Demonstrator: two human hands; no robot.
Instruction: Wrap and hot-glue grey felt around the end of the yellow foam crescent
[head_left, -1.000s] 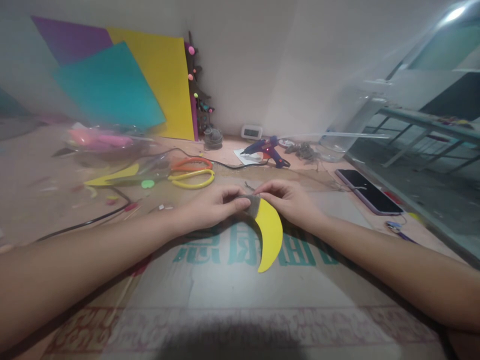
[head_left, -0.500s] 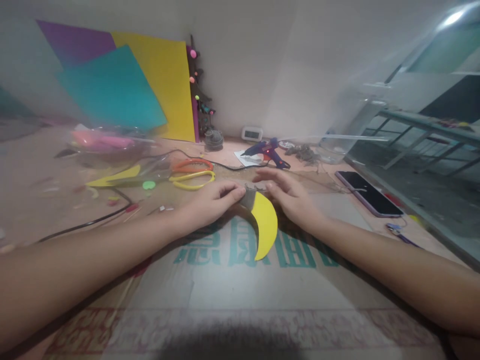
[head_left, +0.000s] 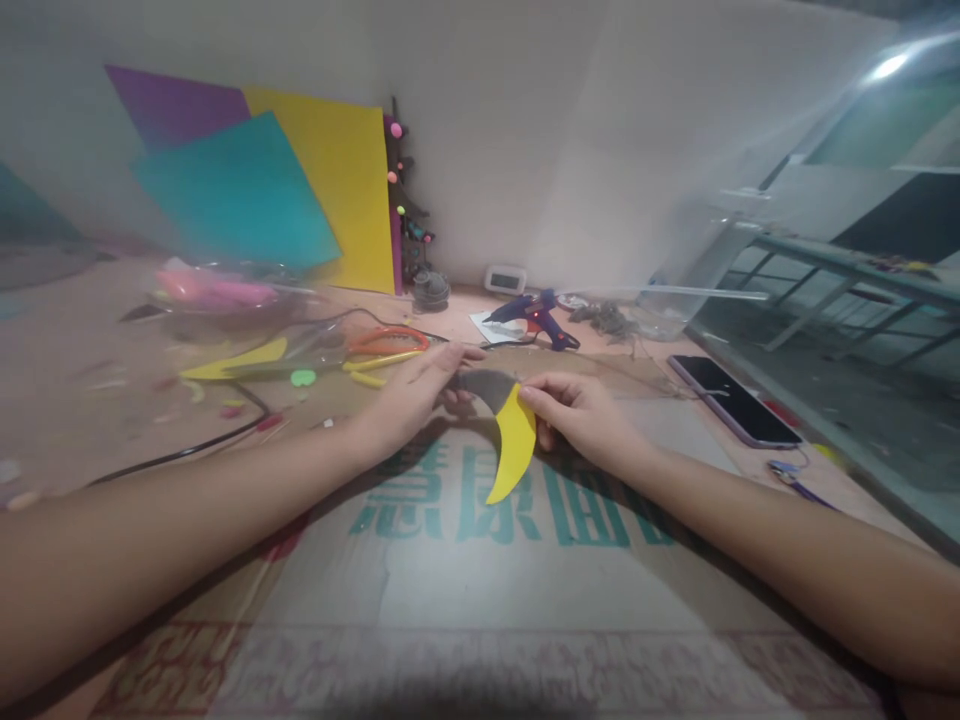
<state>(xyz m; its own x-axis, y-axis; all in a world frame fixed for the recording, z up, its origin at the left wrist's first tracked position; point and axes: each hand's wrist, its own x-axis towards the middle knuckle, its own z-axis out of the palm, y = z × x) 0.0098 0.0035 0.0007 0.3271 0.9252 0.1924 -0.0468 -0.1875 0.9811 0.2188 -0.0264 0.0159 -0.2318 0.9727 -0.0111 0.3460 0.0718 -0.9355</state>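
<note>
At the middle of the frame, between the left hand and the right hand: a crescent, gray at the upper end, yellow down to the tip. Starts beside the left fingers, bends over toward the right thumb, then drops to a point. Slants, along the yellow stretch, from upper right to lower left, roughly crosswise to the line between the hands. Turns its bulging edge toward the right of the frame, its hollow edge toward the lower left. Nearest to the gray end, the left hand; nearest to the yellow stretch, the right.

On the right, a pinch of thumb and forefinger on the outer edge, at the border of gray and yellow, with the other fingers curled under. On the left, parted fingers, some above the gray end and some below; cannot tell whether pressing on it or only surrounding it.

Underneath, a printed surface with green characters. Just beyond the left hand, partly covered by it in this view: scissors with orange and yellow handles. Higher, right of centre, well apart from the crescent: a glue gun. At far right: a phone.
</note>
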